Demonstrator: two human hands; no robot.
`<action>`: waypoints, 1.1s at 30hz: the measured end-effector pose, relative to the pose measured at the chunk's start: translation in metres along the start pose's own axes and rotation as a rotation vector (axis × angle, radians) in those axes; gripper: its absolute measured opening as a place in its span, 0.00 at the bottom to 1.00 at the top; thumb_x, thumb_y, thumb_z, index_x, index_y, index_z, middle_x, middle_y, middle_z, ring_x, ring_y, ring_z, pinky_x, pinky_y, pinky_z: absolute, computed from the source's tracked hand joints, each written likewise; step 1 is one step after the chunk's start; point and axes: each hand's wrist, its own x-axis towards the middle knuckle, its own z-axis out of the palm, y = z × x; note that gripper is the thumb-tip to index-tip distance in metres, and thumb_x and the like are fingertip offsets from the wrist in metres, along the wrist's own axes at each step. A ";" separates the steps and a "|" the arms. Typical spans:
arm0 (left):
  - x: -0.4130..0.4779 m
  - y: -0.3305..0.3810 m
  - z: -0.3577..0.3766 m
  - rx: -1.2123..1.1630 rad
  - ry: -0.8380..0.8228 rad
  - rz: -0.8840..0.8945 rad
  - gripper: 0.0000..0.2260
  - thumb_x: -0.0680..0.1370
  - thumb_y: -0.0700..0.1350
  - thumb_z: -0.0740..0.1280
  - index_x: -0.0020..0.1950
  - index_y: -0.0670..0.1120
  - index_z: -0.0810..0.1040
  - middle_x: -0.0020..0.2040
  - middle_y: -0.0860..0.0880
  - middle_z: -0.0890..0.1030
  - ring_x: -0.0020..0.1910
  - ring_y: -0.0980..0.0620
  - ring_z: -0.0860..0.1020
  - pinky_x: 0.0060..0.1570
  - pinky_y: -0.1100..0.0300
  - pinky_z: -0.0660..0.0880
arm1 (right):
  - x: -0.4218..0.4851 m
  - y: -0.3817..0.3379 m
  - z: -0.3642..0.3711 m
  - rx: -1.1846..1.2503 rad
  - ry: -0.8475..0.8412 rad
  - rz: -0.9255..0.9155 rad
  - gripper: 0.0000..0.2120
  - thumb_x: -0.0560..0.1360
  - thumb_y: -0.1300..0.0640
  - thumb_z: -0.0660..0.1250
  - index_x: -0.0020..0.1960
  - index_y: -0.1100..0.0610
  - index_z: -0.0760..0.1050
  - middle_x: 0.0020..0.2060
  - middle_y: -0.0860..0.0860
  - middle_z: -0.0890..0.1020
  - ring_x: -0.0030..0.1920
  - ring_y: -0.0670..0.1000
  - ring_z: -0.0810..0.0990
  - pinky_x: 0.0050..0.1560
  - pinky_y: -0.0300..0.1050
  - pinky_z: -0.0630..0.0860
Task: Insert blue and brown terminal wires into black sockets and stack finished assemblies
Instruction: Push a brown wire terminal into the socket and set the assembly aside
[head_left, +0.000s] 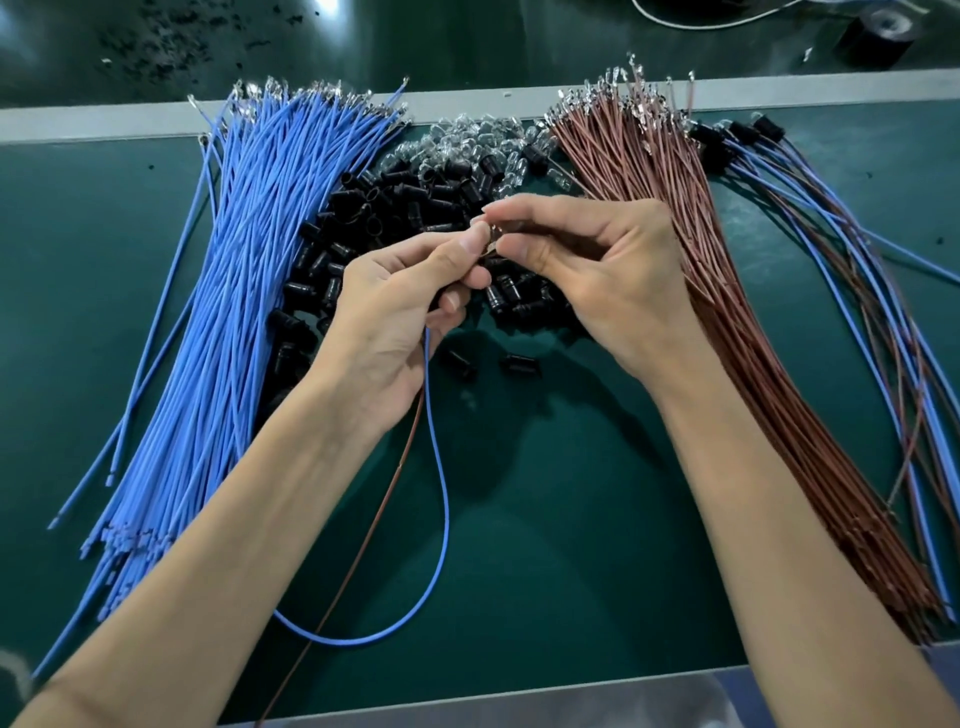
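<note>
Over the heap of small black plastic sockets (400, 202), the left hand (395, 317) pinches one thin blue wire (445, 519) and one thin brown wire (363, 564), the right hand (597, 270) pinches their shiny metal ends (488, 239) — best kept straight, pushed home gently.

The blue wires (249, 291) at 9 o'clock and brown wires (727, 312) at 3 have smooth plastic sheaths and shiny metal tips (322, 96). The sockets (415, 192) are glossy black plastic, the bulbs (467, 135) clear glass, the counter (571, 519) matt green.
</note>
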 end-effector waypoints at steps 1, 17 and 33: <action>0.000 0.000 0.000 -0.007 0.007 -0.008 0.04 0.70 0.44 0.70 0.37 0.46 0.83 0.29 0.52 0.77 0.23 0.61 0.67 0.25 0.72 0.61 | 0.000 0.000 0.001 -0.014 -0.011 -0.007 0.15 0.73 0.67 0.71 0.59 0.63 0.78 0.48 0.50 0.83 0.51 0.42 0.82 0.55 0.34 0.76; -0.004 0.004 0.001 -0.027 -0.123 0.005 0.06 0.71 0.45 0.69 0.35 0.48 0.83 0.30 0.53 0.77 0.25 0.61 0.68 0.27 0.70 0.61 | -0.001 -0.006 0.003 0.057 -0.001 -0.058 0.16 0.72 0.69 0.70 0.59 0.60 0.75 0.45 0.48 0.80 0.46 0.38 0.80 0.50 0.32 0.75; -0.001 0.003 0.002 -0.013 -0.130 -0.019 0.05 0.72 0.43 0.67 0.37 0.46 0.79 0.29 0.53 0.75 0.24 0.61 0.67 0.26 0.70 0.61 | 0.001 -0.008 -0.006 0.015 -0.082 -0.047 0.15 0.73 0.67 0.70 0.58 0.59 0.76 0.46 0.52 0.81 0.48 0.43 0.79 0.54 0.35 0.74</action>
